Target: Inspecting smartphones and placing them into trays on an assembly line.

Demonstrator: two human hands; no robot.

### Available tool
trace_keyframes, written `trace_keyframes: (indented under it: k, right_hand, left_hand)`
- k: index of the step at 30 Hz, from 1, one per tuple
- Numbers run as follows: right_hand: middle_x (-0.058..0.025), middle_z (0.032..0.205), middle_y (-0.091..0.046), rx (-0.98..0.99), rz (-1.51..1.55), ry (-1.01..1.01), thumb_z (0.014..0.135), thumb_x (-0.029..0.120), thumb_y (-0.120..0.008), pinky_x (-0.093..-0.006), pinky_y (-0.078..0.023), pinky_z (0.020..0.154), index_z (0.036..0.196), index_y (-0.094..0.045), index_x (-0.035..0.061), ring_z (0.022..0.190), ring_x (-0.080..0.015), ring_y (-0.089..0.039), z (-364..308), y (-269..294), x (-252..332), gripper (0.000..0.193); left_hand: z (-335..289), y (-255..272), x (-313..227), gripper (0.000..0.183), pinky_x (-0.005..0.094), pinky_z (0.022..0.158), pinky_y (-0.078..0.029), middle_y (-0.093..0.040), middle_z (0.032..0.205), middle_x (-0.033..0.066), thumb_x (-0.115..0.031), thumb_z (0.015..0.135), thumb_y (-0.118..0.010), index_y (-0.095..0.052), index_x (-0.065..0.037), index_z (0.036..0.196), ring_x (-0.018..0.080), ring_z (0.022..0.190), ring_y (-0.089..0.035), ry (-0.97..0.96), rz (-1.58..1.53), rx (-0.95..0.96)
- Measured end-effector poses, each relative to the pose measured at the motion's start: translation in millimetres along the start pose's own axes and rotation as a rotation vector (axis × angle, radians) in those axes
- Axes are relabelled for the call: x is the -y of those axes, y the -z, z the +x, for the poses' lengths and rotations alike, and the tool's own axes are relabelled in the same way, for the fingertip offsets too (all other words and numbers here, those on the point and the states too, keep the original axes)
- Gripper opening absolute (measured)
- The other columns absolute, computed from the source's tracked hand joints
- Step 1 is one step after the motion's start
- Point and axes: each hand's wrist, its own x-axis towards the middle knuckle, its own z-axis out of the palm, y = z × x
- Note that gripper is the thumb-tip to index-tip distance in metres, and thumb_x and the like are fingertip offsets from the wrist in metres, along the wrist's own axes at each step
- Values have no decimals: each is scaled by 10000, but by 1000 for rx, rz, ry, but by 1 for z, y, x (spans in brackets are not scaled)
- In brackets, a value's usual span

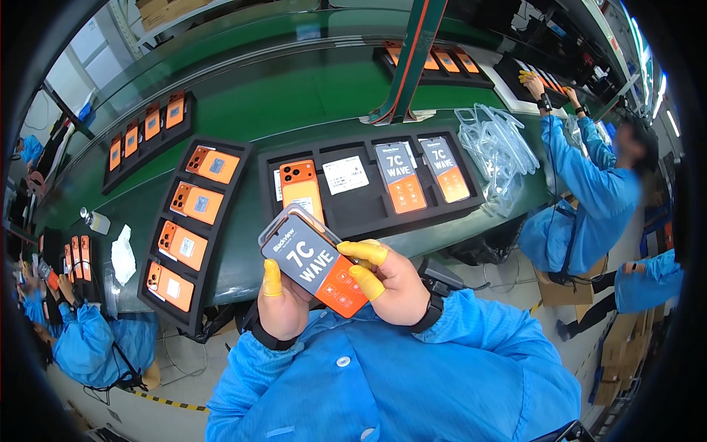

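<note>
Between both hands I hold a smartphone [313,259], screen side up, covered with a grey and orange printed film; a clear case edge shows around its upper end. My left hand [286,309] supports its left side, a yellow finger cot on the thumb. My right hand [394,286] grips the right edge with yellow-cotted fingers. Just beyond lies a black foam tray [357,214]. In it are an orange phone [298,177] back up, a white label sheet [346,175], and two film-covered phones [401,180] [445,168] face up.
Left of it, another black tray [241,168] holds several orange phones. A heap of clear cases [501,151] lies at the right. A green post [412,62] rises behind the tray. Crumpled white paper [124,254] is at far left. Co-workers in blue [589,188] [99,342] sit on both sides.
</note>
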Motion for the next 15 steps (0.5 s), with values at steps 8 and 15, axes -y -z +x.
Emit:
trace_keyframes:
  k: [8,15]
  right_hand:
    - [-96,1199,-572,12,101,-21,986,-37,-485,-276,-490,928,1323,-537,0,1085,-156,-606,-3,-2,-4,344]
    - [-84,1192,-585,-26,146,-51,992,-33,-484,-278,-494,924,1322,-540,3,1081,-142,-607,-4,-6,-7,337]
  left_hand:
    - [-5,8,-1,564,393,1021,-479,-565,1328,106,-481,1034,-420,-410,-55,1405,222,1194,-587,-33,-12,80]
    - [-6,9,-3,440,357,954,-533,-580,1286,96,-276,1033,-522,-418,-39,1389,199,1143,-620,-15,147,90]
